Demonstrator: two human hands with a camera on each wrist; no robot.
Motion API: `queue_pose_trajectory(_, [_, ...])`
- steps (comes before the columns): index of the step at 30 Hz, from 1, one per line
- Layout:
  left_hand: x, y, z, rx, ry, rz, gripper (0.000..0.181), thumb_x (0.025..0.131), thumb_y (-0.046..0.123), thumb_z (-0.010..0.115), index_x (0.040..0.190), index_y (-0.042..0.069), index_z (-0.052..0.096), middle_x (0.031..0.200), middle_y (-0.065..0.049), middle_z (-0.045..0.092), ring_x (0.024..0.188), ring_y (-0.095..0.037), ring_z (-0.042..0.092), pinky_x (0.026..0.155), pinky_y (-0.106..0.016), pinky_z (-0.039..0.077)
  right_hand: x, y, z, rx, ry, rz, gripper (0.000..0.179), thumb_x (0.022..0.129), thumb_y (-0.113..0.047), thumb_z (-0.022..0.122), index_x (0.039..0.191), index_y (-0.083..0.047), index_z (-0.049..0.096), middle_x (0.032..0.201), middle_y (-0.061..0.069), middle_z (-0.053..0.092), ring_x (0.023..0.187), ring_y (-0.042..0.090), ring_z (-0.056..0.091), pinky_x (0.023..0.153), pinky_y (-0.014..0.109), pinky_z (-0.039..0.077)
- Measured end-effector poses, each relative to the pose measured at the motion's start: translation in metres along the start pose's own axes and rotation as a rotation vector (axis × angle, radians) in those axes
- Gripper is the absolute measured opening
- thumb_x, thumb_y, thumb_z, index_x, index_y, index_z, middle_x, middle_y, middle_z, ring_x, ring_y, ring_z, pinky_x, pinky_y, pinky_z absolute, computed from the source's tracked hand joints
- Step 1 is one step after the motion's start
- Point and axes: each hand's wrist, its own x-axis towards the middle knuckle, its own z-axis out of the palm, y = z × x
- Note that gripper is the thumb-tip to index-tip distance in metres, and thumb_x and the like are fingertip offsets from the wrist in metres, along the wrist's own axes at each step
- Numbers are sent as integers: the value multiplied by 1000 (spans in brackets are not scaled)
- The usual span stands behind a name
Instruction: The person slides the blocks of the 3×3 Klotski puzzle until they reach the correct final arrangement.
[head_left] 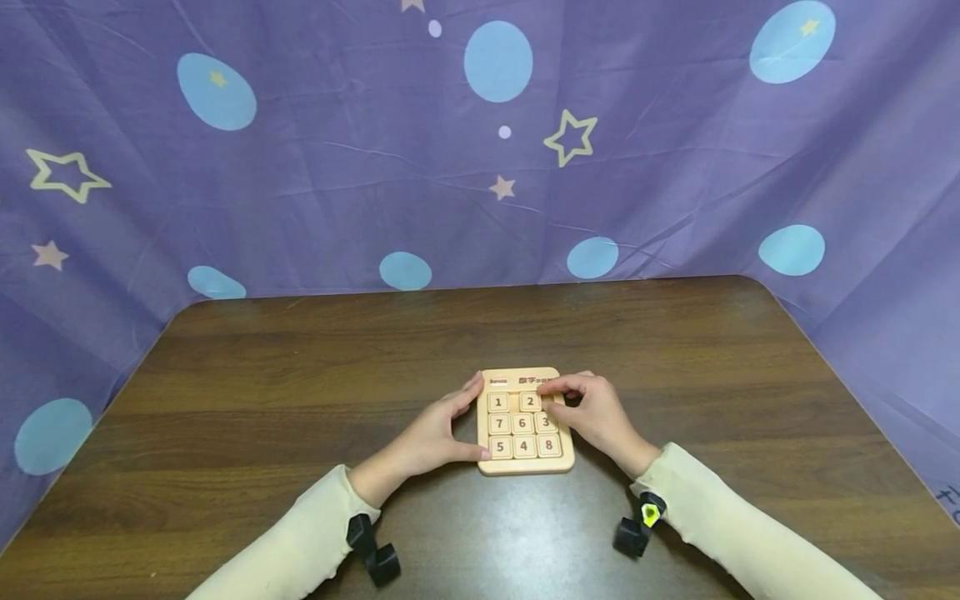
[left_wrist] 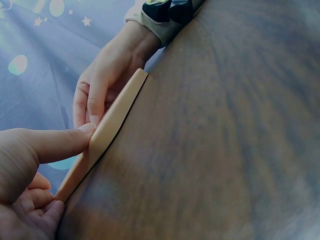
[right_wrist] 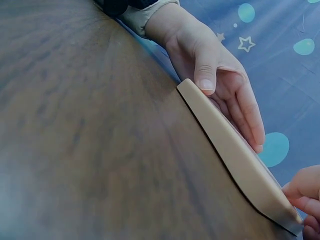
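Observation:
A pale wooden number slide puzzle (head_left: 525, 467) lies flat on the table, printed along its far edge. Its rows read 1, 2, then 7, 6, 3, then 5, 4, 8. Tile 2 (head_left: 530, 402) sits between the middle and right columns, with a gap to its left. My left hand (head_left: 429, 433) holds the puzzle's left side, thumb over the near corner and fingers along the far part. From the right, my right hand (head_left: 598, 415) touches the top row with index finger and thumb at tile 2's right side. In the left wrist view its other fingers hang loosely.
The brown wooden table (head_left: 300, 358) stretches around the puzzle. Behind it hangs a purple curtain (head_left: 337, 200) with blue dots and stars. Black wrist devices (head_left: 632, 537) sit on both light sleeves (head_left: 300, 533), close to the tabletop.

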Motion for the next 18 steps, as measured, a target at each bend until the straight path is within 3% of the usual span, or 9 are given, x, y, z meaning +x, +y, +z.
queue_pose_trajectory(18, [0,0,0,3,0,2,97,68,12,83,145,-3,27,155,-11,20,141,-26,20,111,-42,27,3,-4,8,17,3,3,22,71,-1,75,88,-14,77,91,1,71,80,16,49,71,29,39])
